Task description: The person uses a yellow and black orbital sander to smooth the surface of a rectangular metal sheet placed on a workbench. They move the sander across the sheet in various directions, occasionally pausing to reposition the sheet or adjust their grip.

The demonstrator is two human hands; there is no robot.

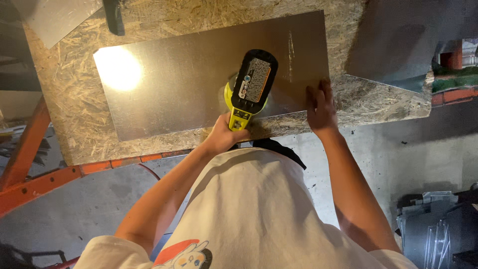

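left hand [222,135]: clenched around the handle of the cordless power tool [250,87], gripping it from below in the head view; fingers wrap the grip just under the battery pack.
power tool: yellow-green body, black battery pack on top facing the camera. Stands upright, nose down on the metal sheet [184,79], roughly mid-sheet and near its front edge. Working end is hidden under the body, can't tell what bit or disc it carries.
right hand [320,106]: open and flat, palm down, fingers [326,89] spread on the sheet's front right corner. Grips nothing, just presses on the surface.
tool vs fingers: tool sits inside the left fist, well apart from the right fingers, sheet surface between them.
metal sheet: rectangular, dull grey, lies flat on the chipboard top [74,124]. Bright light glare near its left end, a short pale scratch mark near the right end.
second sheet [393,45]: darker grey panel, overhangs the board's right end, touches neither hand.
support: orange steel frame [30,164] under the board, concrete floor [99,199] below.
stack: dark sheet offcuts [438,224] on the floor at lower right.
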